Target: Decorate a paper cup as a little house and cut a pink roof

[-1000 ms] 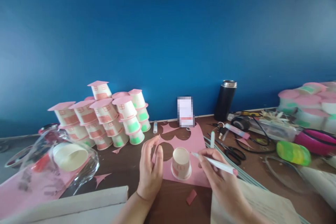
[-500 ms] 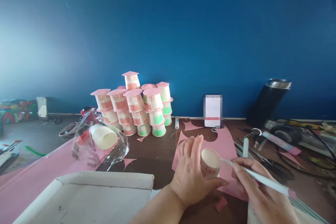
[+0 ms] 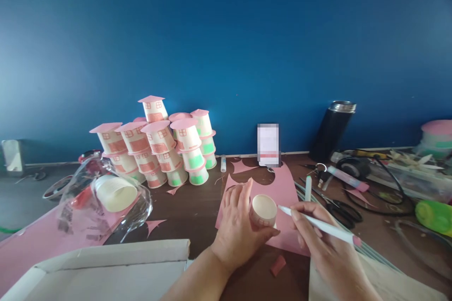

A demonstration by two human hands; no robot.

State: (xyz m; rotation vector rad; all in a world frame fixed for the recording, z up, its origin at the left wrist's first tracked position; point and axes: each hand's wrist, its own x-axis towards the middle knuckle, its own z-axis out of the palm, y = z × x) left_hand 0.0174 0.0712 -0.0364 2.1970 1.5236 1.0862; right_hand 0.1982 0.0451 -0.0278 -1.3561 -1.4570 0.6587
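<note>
My left hand (image 3: pixel 236 223) is wrapped round a small paper cup (image 3: pixel 264 211), its round end facing up and red window lines drawn on its side. In my right hand (image 3: pixel 318 235) is a white marker pen (image 3: pixel 326 226) with a pink end, gripped like a pencil. Its tip is close to the cup's upper edge; whether it touches I cannot tell. Beneath the cup lies a pink paper sheet (image 3: pixel 287 188) with round cut-outs. A small red piece, perhaps the pen's cap (image 3: pixel 278 265), rests near my left wrist.
Stacked paper-cup houses (image 3: pixel 151 146) with pink roofs stand back left. Spare cups (image 3: pixel 116 193) lie in a clear plastic bag. A white box (image 3: pixel 106 268) is front left. Black scissors (image 3: pixel 344 214), a black bottle (image 3: pixel 332 129) and a phone-like white object (image 3: pixel 268 143) are towards the right and back.
The view has turned to the right, so everything appears shifted left and more of the right side shows. Both hands keep hold of the cup and the marker pen.
</note>
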